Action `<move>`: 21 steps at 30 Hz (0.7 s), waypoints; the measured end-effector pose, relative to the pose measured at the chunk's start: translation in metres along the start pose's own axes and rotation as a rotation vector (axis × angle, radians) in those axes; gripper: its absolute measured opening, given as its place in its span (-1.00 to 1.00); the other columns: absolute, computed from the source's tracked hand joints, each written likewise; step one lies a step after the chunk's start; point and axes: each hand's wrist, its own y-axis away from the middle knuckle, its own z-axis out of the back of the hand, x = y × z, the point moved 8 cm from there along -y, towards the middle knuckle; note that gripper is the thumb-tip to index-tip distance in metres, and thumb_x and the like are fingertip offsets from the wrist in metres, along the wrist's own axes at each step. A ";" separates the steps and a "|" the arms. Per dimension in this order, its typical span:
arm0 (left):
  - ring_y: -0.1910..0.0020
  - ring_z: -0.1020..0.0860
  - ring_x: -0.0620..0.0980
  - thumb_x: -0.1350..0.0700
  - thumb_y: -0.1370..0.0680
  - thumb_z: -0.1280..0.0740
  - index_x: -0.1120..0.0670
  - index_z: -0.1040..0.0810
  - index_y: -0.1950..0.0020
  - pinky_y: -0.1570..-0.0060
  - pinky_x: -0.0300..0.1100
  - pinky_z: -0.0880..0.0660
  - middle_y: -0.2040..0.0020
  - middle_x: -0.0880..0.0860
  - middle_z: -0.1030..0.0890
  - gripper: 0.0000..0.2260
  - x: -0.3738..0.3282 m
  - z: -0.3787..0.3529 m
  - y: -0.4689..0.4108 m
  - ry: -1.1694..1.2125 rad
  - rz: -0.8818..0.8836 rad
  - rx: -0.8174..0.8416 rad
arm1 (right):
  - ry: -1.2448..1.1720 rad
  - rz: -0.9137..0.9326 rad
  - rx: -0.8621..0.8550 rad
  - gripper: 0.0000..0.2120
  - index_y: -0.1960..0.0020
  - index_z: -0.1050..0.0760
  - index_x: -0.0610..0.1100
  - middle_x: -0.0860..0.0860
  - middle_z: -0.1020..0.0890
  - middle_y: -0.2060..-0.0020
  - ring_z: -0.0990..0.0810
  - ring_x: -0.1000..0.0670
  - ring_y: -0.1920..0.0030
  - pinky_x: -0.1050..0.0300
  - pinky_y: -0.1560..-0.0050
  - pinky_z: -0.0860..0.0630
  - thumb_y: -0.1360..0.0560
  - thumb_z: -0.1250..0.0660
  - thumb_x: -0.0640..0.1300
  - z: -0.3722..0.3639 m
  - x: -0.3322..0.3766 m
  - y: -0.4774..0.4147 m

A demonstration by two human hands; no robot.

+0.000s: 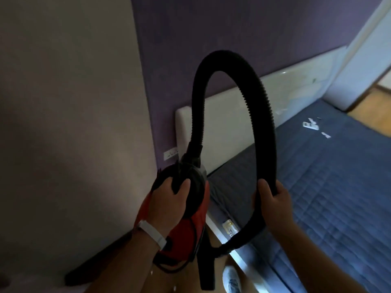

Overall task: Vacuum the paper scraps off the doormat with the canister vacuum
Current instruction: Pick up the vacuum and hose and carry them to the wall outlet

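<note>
I hold a red and black canister vacuum [191, 227] up in the air. My left hand [169, 199] grips its black top handle. A ribbed black hose [224, 58] loops up from the canister and back down. My right hand [273, 199] grips the hose on its right side. The hose end, a black nozzle [206, 271], hangs down below the canister. A few small white paper scraps [174, 288] lie on the floor at the bottom edge. The doormat is not in view.
A bed with a blue quilted mattress [330, 187] and a white headboard [224, 127] fills the right side, with small white items [311, 125] on it. A beige wall [63, 123] stands at the left, with a wall socket [170, 154]. A shoe [231, 279] shows below.
</note>
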 end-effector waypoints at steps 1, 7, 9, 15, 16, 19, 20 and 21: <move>0.14 -0.53 -0.16 -0.13 -0.61 -0.25 0.01 -0.54 -0.03 0.12 -0.22 -0.47 0.12 -0.16 -0.57 -0.77 -0.004 0.000 0.001 -0.011 -0.041 0.020 | -0.007 -0.006 -0.043 -0.72 0.30 -0.44 -0.14 -0.01 -0.48 0.56 -0.43 0.02 0.52 0.16 0.50 -0.36 -0.45 -0.31 0.04 0.008 0.001 0.010; 0.22 -0.51 -0.20 -0.08 -0.60 -0.27 0.02 -0.53 0.04 0.21 -0.21 -0.44 0.19 -0.15 -0.56 -0.81 -0.027 -0.018 0.012 -0.049 -0.194 0.163 | 0.046 -0.051 -0.246 -0.64 0.29 -0.45 -0.18 -0.04 -0.49 0.56 -0.47 -0.02 0.52 0.16 0.49 -0.40 -0.39 -0.28 0.13 0.062 -0.005 0.068; 0.21 -0.50 -0.24 -0.09 -0.60 -0.27 0.02 -0.54 0.02 0.16 -0.19 -0.45 0.17 -0.16 -0.57 -0.80 -0.034 -0.030 0.020 -0.042 -0.222 0.222 | 0.065 -0.054 -0.291 -0.62 0.29 -0.46 -0.15 -0.13 -0.50 0.53 -0.48 -0.04 0.50 0.11 0.46 -0.42 -0.36 -0.30 0.19 0.078 -0.007 0.085; 0.16 -0.58 -0.19 -0.09 -0.60 -0.27 0.02 -0.54 0.06 0.21 -0.29 -0.46 0.17 -0.10 -0.62 -0.79 -0.057 -0.076 0.051 0.003 -0.304 0.387 | 0.102 -0.039 -0.434 -0.65 0.30 -0.46 -0.19 -0.03 -0.54 0.56 -0.50 0.08 0.56 0.27 0.51 -0.41 -0.42 -0.27 0.10 0.133 -0.006 0.135; 0.18 -0.57 -0.23 -0.08 -0.60 -0.28 0.03 -0.54 0.08 0.25 -0.37 -0.43 0.18 -0.11 -0.61 -0.80 -0.062 -0.087 0.060 0.000 -0.324 0.416 | 0.103 -0.037 -0.462 -0.63 0.30 -0.46 -0.20 -0.03 -0.54 0.56 -0.49 0.09 0.56 0.29 0.51 -0.41 -0.42 -0.27 0.11 0.146 -0.007 0.146; 0.19 -0.54 -0.26 -0.07 -0.60 -0.28 0.01 -0.53 0.10 0.29 -0.40 -0.40 0.19 -0.11 -0.60 -0.82 -0.076 -0.122 0.091 -0.011 -0.379 0.511 | 0.118 -0.069 -0.569 -0.60 0.26 -0.48 -0.24 -0.02 -0.53 0.55 -0.49 0.10 0.55 0.31 0.50 -0.40 -0.41 -0.27 0.12 0.190 -0.014 0.184; 0.18 -0.53 -0.26 -0.07 -0.60 -0.29 -0.01 -0.53 0.11 0.26 -0.36 -0.41 0.18 -0.12 -0.59 -0.82 -0.081 -0.135 0.104 -0.017 -0.391 0.545 | 0.122 -0.080 -0.609 -0.60 0.26 -0.48 -0.26 -0.02 -0.53 0.55 -0.49 0.10 0.55 0.31 0.50 -0.40 -0.41 -0.27 0.11 0.207 -0.018 0.198; 0.18 -0.52 -0.27 -0.07 -0.60 -0.29 -0.03 -0.52 0.11 0.24 -0.34 -0.42 0.17 -0.13 -0.59 -0.84 -0.085 -0.148 0.118 -0.026 -0.399 0.581 | 0.123 -0.089 -0.650 -0.58 0.27 -0.48 -0.26 -0.02 -0.54 0.55 -0.50 0.09 0.54 0.30 0.49 -0.41 -0.40 -0.28 0.13 0.224 -0.022 0.214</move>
